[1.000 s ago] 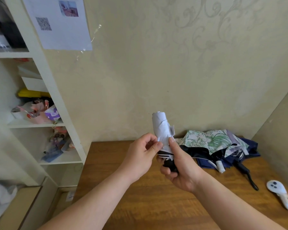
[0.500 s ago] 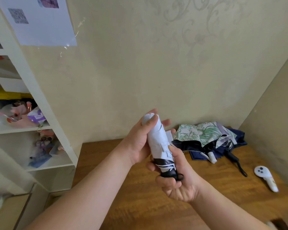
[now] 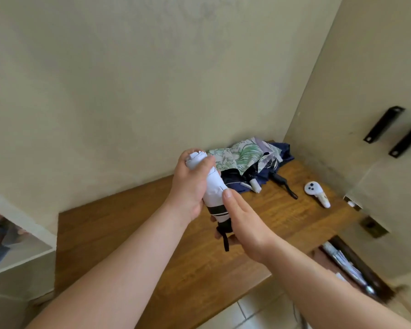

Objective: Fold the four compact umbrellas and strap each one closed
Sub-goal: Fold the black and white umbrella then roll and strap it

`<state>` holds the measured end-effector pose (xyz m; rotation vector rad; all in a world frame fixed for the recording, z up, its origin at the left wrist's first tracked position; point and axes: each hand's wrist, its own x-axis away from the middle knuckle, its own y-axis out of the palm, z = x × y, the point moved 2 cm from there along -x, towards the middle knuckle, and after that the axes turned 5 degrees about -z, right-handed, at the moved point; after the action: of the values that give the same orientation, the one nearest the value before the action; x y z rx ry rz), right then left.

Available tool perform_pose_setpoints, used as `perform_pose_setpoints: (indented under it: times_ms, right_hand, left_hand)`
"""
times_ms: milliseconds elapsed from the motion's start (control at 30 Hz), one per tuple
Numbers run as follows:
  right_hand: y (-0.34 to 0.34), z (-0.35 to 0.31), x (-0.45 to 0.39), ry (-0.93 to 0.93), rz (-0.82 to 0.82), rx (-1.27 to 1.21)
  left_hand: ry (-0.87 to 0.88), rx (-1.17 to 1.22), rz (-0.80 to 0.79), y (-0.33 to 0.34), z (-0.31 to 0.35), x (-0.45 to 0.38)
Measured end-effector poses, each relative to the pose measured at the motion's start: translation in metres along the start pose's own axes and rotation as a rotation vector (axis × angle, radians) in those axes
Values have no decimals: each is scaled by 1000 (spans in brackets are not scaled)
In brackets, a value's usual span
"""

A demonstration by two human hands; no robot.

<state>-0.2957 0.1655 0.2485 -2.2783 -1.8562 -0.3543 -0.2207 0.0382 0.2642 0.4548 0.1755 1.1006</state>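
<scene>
I hold a rolled white compact umbrella (image 3: 213, 192) with a black handle and a dangling black wrist strap, upright above the wooden table (image 3: 133, 224). My left hand (image 3: 190, 184) grips its upper half, thumb over the top. My right hand (image 3: 243, 222) holds the lower end at the handle, its thumb pressed on the white fabric. Behind them lies a heap of unfolded umbrellas: a green floral one (image 3: 241, 156) on top of a navy one (image 3: 279, 154), with a white handle (image 3: 255, 185) and a black handle (image 3: 280, 179) sticking out.
A white handheld controller (image 3: 316, 193) lies on the table at the right. Walls close the table in at the back and right. A white shelf unit (image 3: 12, 243) stands at the left. Two black brackets (image 3: 382, 123) hang on the right wall. Tiled floor shows below the table's front edge.
The view has swung right and down. My left hand went from the umbrella's side to wrap round its top. My right thumb now presses higher on the fabric.
</scene>
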Motion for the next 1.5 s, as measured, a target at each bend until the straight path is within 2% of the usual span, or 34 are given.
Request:
perform_pose_setpoints:
  times_ms: [133,233,300,433,500,567,633,733,800,867,1000,1133,1200,1300,1500]
  right_hand:
    - [-36,18,8,-88,65,-59]
    - [-75,32,24,-103,60,-131]
    - [-107,43,41,-88,53,-160]
    - [-174,63,72,-34,69,-209]
    - [-208,72,87,3,55,-247]
    - [-242,79,103,23,17,-239]
    - [-277,85,118,25,68,-117]
    - [-328,93,132,-31,253,287]
    - [-355,101,138,-58,284,544]
    - [-377,111,144,6,277,689]
    - [-415,130,159,81,286,787]
    - [-445,150,163,156,350,854]
    - [-463,169,162,196,377,831]
    - [-488,219,160,356,388,751]
    - [-504,335,164,661,361,737]
  left_hand:
    - [-67,-38,-44,35,-27,3]
    - [-99,-158,-152,66,-45,4]
    - [-12,-370,-238,88,-53,4]
    - [213,-959,-408,139,-80,6]
    - [253,-1086,-428,169,-101,9]
    - [253,-1087,-395,198,-123,14]
    - [227,-1096,-345,226,-145,20]
    - [130,-1104,-227,263,-178,29]
    - [62,-1079,-171,289,-195,35]
    - [51,-1103,-157,314,-208,41]
    - [43,-1150,-227,349,-238,46]
    - [-50,-1097,-376,359,-277,41]
    - [-102,-1069,-401,358,-305,38]
    - [-248,-1083,-418,349,-364,35]
    - [-569,-1127,-572,312,-499,44]
